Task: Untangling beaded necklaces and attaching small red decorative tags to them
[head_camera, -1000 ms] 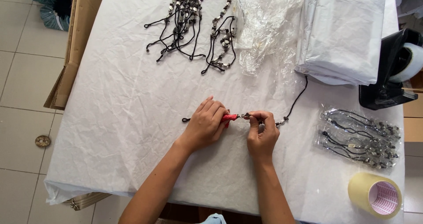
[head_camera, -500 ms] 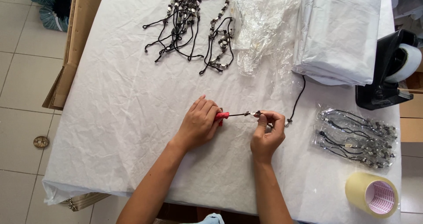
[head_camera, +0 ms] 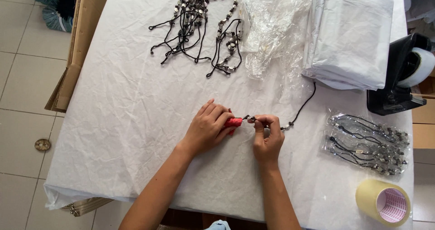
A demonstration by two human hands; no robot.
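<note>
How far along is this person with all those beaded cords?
Looks done: a clear bag of beaded cords lies at the right, filled. In hand: the left hand grips a red-handled tool against a black beaded cord that the right hand pinches. Seemingly left: a pile of loose cords at the table's far side, beside crumpled clear plastic.

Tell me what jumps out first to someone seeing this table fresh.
At the table's middle, the left hand grips a red-handled tool against a black beaded cord pinched in the right hand. A dark heap of beaded cords lies at the far edge; a tape roll sits at the near right corner.
</note>
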